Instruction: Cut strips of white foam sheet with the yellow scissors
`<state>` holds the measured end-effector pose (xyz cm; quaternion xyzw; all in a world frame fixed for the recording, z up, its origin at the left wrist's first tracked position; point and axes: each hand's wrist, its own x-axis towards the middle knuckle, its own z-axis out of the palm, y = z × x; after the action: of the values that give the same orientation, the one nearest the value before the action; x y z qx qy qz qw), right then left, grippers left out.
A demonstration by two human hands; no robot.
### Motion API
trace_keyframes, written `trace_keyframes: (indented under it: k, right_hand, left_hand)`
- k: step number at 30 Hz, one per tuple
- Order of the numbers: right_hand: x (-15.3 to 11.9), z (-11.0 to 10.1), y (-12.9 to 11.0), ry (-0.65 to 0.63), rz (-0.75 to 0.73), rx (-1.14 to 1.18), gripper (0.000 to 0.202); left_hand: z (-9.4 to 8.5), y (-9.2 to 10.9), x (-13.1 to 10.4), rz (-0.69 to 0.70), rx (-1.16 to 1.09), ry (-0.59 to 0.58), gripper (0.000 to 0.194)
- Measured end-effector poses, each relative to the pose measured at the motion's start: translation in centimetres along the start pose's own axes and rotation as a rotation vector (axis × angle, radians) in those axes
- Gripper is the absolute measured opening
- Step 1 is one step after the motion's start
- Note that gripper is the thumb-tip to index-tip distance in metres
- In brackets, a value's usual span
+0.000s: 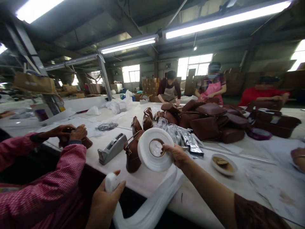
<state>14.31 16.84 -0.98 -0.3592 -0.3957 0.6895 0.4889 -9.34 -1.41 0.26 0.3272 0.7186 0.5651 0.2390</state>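
Presently, the right hand point(176, 155) grips a roll of white foam strip point(155, 149) by its 3 o'clock rim, fingers closed on the outer edge and thumb toward the cardboard core. The roll stands on edge, face to the camera, above the near part of the white table point(238, 178). A loose band of the strip point(152, 206) runs from the roll's 5 o'clock side down past the table's near edge and curves back toward 7 o'clock to the left hand point(105, 200). The left hand is closed on the wound free end point(111, 182), held below and in front of the table edge. The two hands are well apart.

Open table surface lies at 3 to 5 o'clock of the roll, toward a small white dish point(224, 164). At 9 o'clock stands a grey tape dispenser point(111, 148); just behind the roll, a small brown handbag point(131, 152) stands upright. Clear plastic bags point(183, 135) lie at 1 o'clock, with a pile of brown bags point(212, 122) beyond them.

At 9 o'clock, a co-worker's hands point(71, 132) in pink checked sleeves hold a brown item at the table edge. No writing is legible.

The strip is plain white, matte and soft-looking.
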Motion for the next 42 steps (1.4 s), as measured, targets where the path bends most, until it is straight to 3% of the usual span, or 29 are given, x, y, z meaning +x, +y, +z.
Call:
trace_keyframes:
  k: [3,10,16,22,27,33,38,42]
  right_hand:
    - [-0.2,1.0,0.1,0.008,0.006,0.088,0.042]
    - [-1.2,3.2,-1.2,-0.001,-0.043,0.225,0.045]
    - [-2.5,5.6,-2.0,-0.056,-0.071,0.272,0.039]
    - [-3.6,7.8,-2.0,-0.116,-0.105,0.376,0.037]
    - [-2.8,6.1,-3.2,-0.054,-0.132,0.37,0.041]
    - [-0.9,2.3,-4.2,0.078,-0.223,0.278,0.045]
    - [-1.6,-0.2,-4.2,0.026,-0.212,0.078,0.044]
    - [-3.3,-0.5,-3.4,-0.073,-0.13,-0.118,0.045]
  left_hand:
    - [0.9,-0.2,-0.4,-0.042,-0.09,-0.057,0.066]
    - [5.2,-1.0,-1.1,-0.133,-0.317,-0.416,0.049]
    - [9.3,-0.7,0.5,-0.186,-0.583,-0.795,0.043]
    - [11.6,-0.4,-0.6,-0.181,-0.681,-0.996,0.046]
    - [9.7,-1.8,-1.6,-0.222,-0.701,-1.099,0.045]
    - [5.1,-4.8,-1.4,-0.282,-0.661,-1.136,0.039]
    - [0.8,-6.2,-0.4,-0.267,-0.658,-0.997,0.035]
    - [-0.8,-5.6,0.2,-0.241,-0.614,-0.881,0.038]
